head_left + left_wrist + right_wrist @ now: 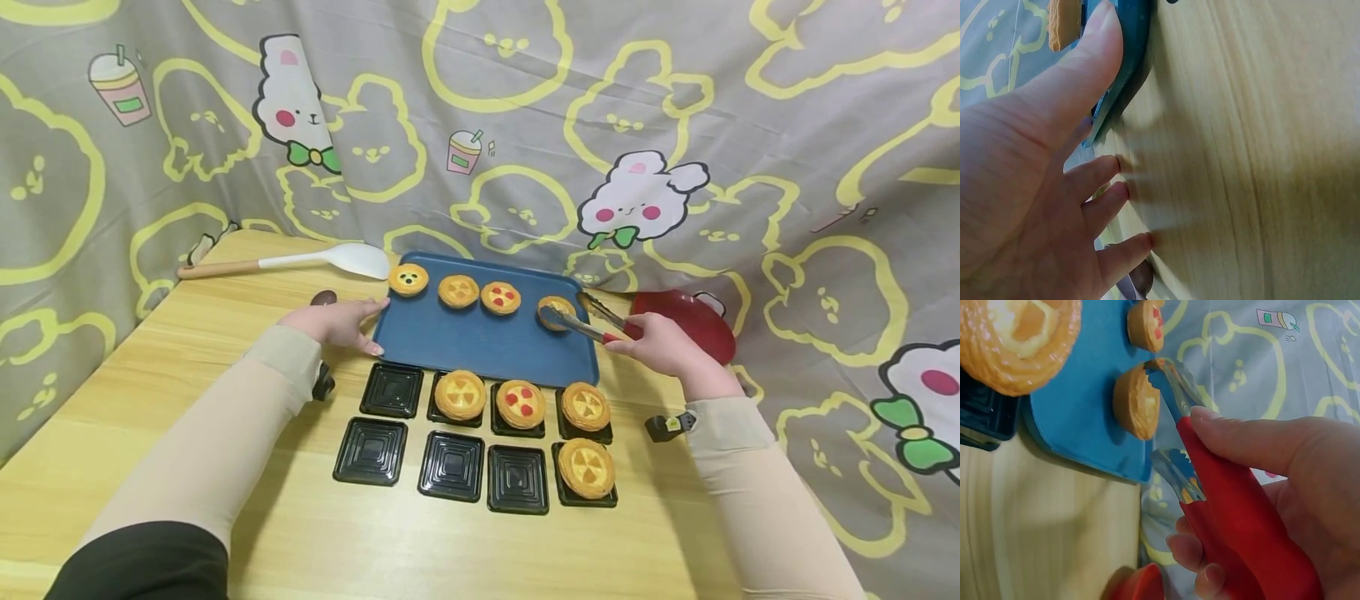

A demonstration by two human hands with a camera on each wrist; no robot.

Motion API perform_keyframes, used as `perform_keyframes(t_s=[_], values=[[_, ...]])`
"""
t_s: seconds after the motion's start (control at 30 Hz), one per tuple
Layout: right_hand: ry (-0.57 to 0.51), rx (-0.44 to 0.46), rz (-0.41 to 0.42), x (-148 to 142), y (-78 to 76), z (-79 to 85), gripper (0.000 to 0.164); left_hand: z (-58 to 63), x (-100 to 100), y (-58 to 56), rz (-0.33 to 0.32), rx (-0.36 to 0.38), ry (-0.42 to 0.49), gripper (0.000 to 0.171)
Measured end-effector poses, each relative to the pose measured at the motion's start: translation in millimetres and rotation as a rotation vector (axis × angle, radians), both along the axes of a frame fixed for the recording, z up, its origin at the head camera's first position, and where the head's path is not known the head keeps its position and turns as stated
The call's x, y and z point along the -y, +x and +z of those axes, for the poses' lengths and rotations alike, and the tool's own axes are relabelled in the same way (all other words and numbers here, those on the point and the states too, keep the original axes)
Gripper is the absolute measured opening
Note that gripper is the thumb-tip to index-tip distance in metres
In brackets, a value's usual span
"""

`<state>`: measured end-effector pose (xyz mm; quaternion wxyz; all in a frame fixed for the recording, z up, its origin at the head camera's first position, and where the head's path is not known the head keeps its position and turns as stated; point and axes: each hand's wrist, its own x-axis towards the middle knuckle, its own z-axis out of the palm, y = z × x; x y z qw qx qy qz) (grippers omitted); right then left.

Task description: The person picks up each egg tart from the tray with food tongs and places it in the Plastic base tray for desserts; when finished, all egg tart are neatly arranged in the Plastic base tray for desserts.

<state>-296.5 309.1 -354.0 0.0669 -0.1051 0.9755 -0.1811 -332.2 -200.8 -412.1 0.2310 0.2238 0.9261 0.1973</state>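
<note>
Head view, from left: a white spatula point(360, 259) with a wooden handle lies on a bench point(135, 392), its head beside the corner of a blue tray point(480, 346). The person's left hand point(337, 323), fingers extended and gripping nothing, reaches the tray's left rim. Four egg tarts line the tray's far half: a dark-dotted tart point(408, 281), a yellow-topped tart point(458, 292), a red-topped tart point(500, 298) and a rightmost tart point(561, 303). Nearer the person, eight black square plates point(393, 390) form two rows, four bearing tarts. The right hand point(663, 343) grips red-handled tongs point(1229, 487), jaws spread, one tip at the rightmost tart; contact cannot be told. Beyond that hand sits a red object point(697, 321), partly hidden.
</note>
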Motion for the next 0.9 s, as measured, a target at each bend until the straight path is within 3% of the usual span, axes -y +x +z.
perform_keyframes(t_s=[0.17, 0.47, 0.7, 0.9], values=[[-0.007, -0.012, 0.029, 5, -2.7, -9.5, 0.058, -5.5, 3, -3.9, 0.003, 0.018, 0.008, 0.110], [-0.029, -0.046, 0.057, 11, -2.2, -17.0, 0.050, -9.4, 5, -6.6, 0.024, 0.033, 0.029, 0.112], [-0.074, -0.104, 0.104, 31, -1.4, 8.4, 0.051, -1.0, 2, 2.0, 0.033, 0.020, 0.014, 0.106], [-0.097, -0.124, 0.223, 91, 7.0, 36.0, 0.056, 4.6, -1, 4.6, 0.028, 0.004, 0.014, 0.102]])
